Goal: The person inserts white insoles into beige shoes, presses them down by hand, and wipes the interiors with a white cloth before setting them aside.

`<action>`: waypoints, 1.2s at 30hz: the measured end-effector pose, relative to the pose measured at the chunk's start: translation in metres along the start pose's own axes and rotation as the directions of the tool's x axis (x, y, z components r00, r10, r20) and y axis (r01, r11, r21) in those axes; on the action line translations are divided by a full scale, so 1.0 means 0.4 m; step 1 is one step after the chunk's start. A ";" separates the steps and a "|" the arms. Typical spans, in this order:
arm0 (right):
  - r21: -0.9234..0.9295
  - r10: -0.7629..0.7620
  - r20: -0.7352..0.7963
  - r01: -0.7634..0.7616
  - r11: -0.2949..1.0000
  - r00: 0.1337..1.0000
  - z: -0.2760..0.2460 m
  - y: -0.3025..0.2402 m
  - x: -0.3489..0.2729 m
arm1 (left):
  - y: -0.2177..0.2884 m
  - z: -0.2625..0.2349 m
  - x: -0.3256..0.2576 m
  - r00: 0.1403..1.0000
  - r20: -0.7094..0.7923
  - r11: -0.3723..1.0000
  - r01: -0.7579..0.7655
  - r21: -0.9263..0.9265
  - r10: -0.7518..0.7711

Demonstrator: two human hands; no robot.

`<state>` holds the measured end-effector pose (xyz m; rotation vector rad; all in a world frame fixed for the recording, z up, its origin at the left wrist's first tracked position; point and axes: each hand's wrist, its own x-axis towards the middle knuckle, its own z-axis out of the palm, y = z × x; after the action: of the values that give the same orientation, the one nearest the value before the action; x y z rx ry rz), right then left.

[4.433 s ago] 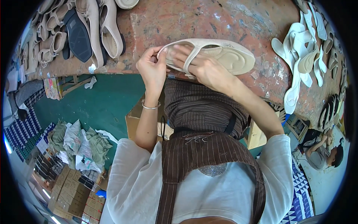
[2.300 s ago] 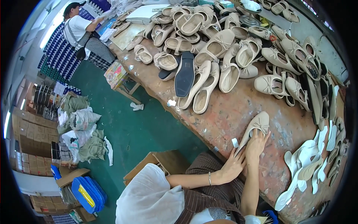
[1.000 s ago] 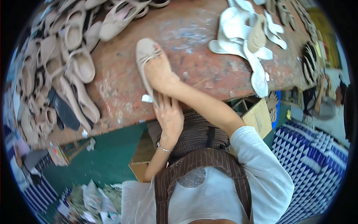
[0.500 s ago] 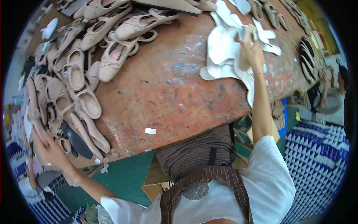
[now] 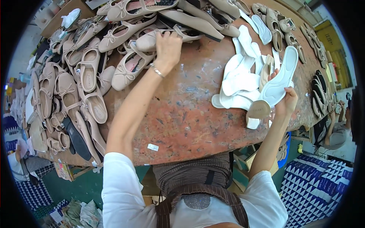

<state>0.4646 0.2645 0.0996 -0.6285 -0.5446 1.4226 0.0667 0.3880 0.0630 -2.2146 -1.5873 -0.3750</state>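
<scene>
Right grip (image 5: pixel 286 102): clamped on a white insole (image 5: pixel 284 74), my thumb at one long edge and fingertips showing at the other; probably held across its width so the flat piece cannot flop.
White insole: slanting up, one end beyond my fingers, the other down to their left.
Left grip (image 5: pixel 168 48): fingers bent over a beige shoe (image 5: pixel 145 41), touching it; I cannot tell whether they are closed tight.
Beige shoe: directly under my left fingers, toe pointing to their left; I take it that reaching from above, near the opening, avoids disturbing its neighbours.
Insole heap (image 5: pixel 239 83): just left of my right grip, loosely overlapped, likely set there for easy picking; a beige insole (image 5: pixel 259 110) lies on the side nearest me.
Shoe pile (image 5: pixel 89 74): around and left of my left grip, mostly openings up; one dark sole (image 5: pixel 78 138) faces upward nearer my body.
Worktop (image 5: pixel 182 121): between and below both grips, reddish-brown, scuffed and stained, with a small white label (image 5: pixel 153 147) on my side.
Room: green floor (image 5: pixel 57 190) below the worktop's left end; blue-and-white patterned stacks (image 5: pixel 311 190) below my right grip; a co-worker (image 5: pixel 337 131) well beyond it to the right.
</scene>
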 end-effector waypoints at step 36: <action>-0.578 -0.190 -0.060 0.121 0.807 0.980 0.068 0.014 -0.282 | 0.166 -0.344 -0.738 0.666 0.157 0.556 0.710 -0.433 -0.729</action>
<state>0.4328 0.1544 0.1182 -1.1131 -0.9259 1.0474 0.0355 0.0576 0.0476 -1.6597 -2.5647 -1.1320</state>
